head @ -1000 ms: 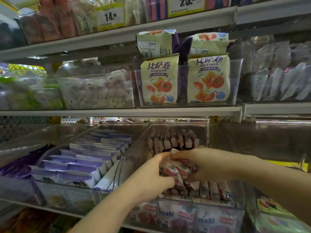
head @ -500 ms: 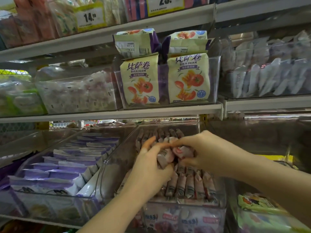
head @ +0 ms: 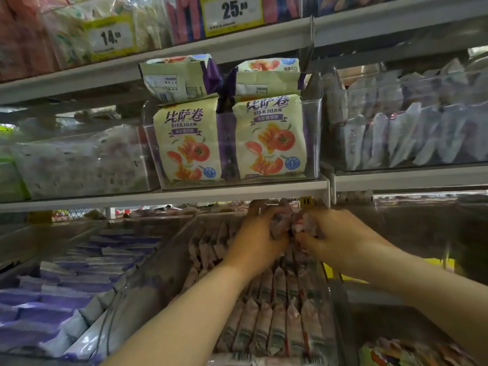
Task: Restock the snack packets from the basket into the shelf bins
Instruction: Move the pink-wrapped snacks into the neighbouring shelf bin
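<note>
**Both hands grip snack packets at the back of a lower-shelf bin**

Grey shelving [head: 158,197] fills the view in tiers, each tier carrying clear plastic bins side by side; on the lower tier the middle bin [head: 148,281] runs from the near edge back under the shelf above, and standing rows of red-and-white packets [head: 266,326] fill its floor; to its left a bin of purple packets [head: 66,294] lies stacked in overlapping layers; on the tier above, a clear bin [head: 313,143] holds upright yellow Bisajuan bags [head: 187,149] printed with tomatoes, with more of the same bags laid flat on top; white sachets [head: 396,138] lean in a row in the bin to its right, and pale blurred packets [head: 79,162] fill the one to its left.

Two bare forearms reach in from below; the left hand [head: 256,241] and the right hand [head: 340,239] meet at the far end of the middle bin, just under the shelf edge; each hand has its fingers curled round a small bunch of snack packets [head: 284,225], held between them above the standing rows; how many packets are in the bunch cannot be made out.

On the top tier two yellow price tags read 14 [head: 111,38] and 25 [head: 233,11].
</note>
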A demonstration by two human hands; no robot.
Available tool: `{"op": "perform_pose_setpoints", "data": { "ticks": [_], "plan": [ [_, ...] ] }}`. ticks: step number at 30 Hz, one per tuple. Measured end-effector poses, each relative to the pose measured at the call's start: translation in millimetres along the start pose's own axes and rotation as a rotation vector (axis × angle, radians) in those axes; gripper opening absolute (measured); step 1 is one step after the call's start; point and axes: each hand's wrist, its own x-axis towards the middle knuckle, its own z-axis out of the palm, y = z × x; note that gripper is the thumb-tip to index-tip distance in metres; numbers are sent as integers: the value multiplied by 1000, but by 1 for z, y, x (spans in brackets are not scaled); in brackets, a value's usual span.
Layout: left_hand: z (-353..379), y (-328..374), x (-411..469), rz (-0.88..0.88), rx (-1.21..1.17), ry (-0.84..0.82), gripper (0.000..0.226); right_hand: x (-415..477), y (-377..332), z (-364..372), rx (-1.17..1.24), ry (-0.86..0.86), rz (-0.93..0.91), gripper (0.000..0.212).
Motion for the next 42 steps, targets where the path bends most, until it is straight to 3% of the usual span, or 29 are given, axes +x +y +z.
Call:
{"op": "perform_pose_setpoints", "data": {
  "ticks": [4, 8, 11, 14, 19, 23, 31, 34, 39, 42],
  "plan": [
    [12, -8, 20, 62, 180, -148, 42, 5, 9, 4, 130, 26, -14, 16],
    [17, -9, 23, 124, 159, -164, 32, 28, 19, 11, 118, 32, 28, 24],
    [20, -18, 19, 8, 228, -241, 47, 50, 27, 18, 227, -47, 57, 22],
    [25, -25, 14, -18, 515, -180, 57, 69, 36, 24, 204, -120, 60, 23],
    [20, -30, 6, 86, 475, -164, 80, 76, 40, 23, 191, -181, 57, 23],
    [20, -31, 2, 101, 561, -156, 72, 52, 31, 7, 113, -344, 16, 18],
    [34, -21, 8, 85, 767, -70, 55, 33, 25, 2, 107, -303, -135, 28],
    [30, -22, 9, 86, 707, -61, 60, 37, 26, 1, 38, -353, -143, 29],
    [19, -17, -1, 170, 240, -208, 77, 40, 33, 7, 49, -339, -109, 28],
    [27, -12, 1, 134, 314, -160, 65, 40, 40, 18, 235, -231, -72, 30]
  ]
}}
